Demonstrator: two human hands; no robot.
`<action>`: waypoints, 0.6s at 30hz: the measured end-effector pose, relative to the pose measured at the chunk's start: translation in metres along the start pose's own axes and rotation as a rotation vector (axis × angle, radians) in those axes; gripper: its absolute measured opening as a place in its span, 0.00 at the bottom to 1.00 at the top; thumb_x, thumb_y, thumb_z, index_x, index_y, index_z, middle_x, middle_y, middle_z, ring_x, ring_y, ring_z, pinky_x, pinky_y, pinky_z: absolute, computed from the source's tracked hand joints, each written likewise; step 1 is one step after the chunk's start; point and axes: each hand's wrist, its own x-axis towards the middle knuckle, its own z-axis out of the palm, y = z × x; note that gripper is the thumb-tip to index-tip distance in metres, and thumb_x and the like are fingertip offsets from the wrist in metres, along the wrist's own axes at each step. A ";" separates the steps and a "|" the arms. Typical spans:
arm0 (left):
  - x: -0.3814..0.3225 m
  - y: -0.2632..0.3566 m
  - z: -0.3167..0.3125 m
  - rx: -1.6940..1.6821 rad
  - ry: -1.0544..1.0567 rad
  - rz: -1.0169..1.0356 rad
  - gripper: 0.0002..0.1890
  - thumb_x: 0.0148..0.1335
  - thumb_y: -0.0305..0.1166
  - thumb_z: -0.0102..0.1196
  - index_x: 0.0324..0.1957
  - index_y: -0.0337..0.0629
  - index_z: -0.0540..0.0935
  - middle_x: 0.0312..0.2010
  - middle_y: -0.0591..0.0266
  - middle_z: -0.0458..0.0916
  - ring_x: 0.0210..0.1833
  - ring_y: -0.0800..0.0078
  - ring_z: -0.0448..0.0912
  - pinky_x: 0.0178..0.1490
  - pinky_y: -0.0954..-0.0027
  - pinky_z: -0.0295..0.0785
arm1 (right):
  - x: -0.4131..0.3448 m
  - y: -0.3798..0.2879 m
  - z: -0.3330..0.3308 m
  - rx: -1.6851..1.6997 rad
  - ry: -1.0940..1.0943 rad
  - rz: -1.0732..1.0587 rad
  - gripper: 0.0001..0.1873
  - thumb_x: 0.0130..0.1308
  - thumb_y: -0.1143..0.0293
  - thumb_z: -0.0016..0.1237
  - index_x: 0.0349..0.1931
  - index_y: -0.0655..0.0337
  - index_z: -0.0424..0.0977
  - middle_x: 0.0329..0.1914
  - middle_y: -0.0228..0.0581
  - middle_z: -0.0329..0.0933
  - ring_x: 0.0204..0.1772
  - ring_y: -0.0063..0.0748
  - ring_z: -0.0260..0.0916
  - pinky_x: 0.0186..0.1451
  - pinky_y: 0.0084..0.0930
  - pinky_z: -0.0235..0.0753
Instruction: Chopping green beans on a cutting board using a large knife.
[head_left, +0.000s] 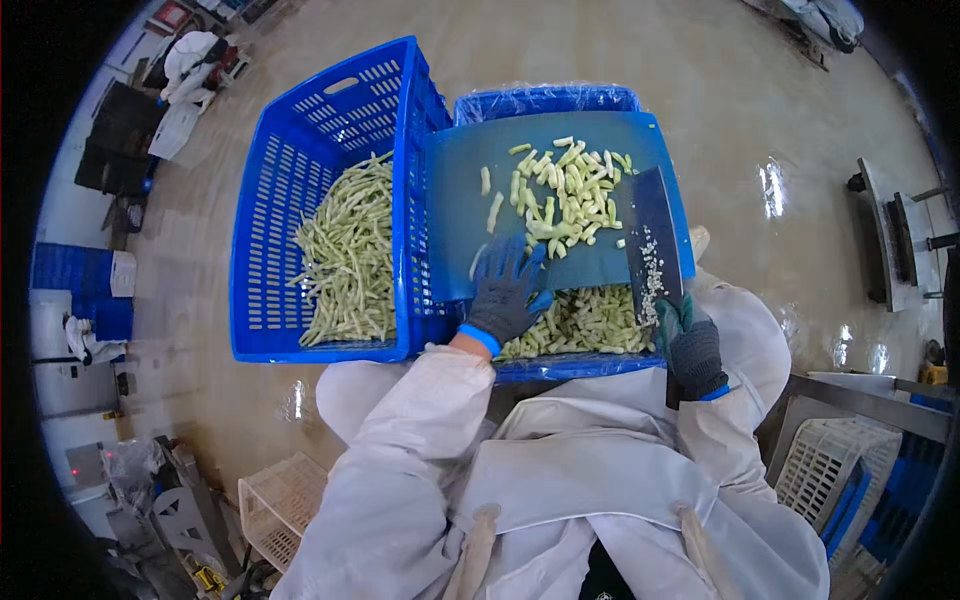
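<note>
My left hand, in a grey and blue coated glove, rests fingers spread at the near edge of a blue cutting board, beside cut green bean pieces. My right hand, in a similar glove with green fingers, is closed on a broad-bladed knife, whose blade lies along the board's right side with small pale bits on it. The board sits across a blue crate lined with clear plastic, where more cut pieces show below the board. Long whole beans fill part of the left crate.
The tall blue perforated crate stands against the board's left edge. A white crate is at lower left, another at lower right beside a metal frame. A wheeled cart stands far right. Another person is at upper left.
</note>
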 end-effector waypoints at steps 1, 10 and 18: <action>-0.004 -0.009 -0.005 0.005 -0.002 0.002 0.35 0.53 0.46 0.53 0.62 0.46 0.61 0.57 0.44 0.61 0.62 0.46 0.57 0.64 0.47 0.47 | 0.001 -0.004 0.001 -0.026 -0.009 0.043 0.09 0.59 0.64 0.47 0.34 0.60 0.69 0.29 0.51 0.74 0.35 0.54 0.72 0.36 0.44 0.68; 0.077 -0.054 -0.001 0.218 0.107 0.245 0.13 0.60 0.32 0.42 0.43 0.49 0.79 0.51 0.52 0.71 0.56 0.54 0.65 0.63 0.54 0.54 | -0.007 -0.016 0.012 -0.002 -0.064 -0.030 0.09 0.59 0.64 0.46 0.32 0.59 0.69 0.26 0.49 0.74 0.32 0.55 0.71 0.41 0.47 0.65; 0.063 -0.046 -0.022 0.084 -0.098 -0.010 0.13 0.45 0.40 0.56 0.32 0.44 0.81 0.43 0.52 0.74 0.51 0.56 0.68 0.56 0.53 0.58 | -0.015 -0.011 0.001 -0.016 -0.039 -0.036 0.08 0.58 0.66 0.48 0.32 0.60 0.70 0.25 0.50 0.74 0.31 0.55 0.71 0.37 0.44 0.67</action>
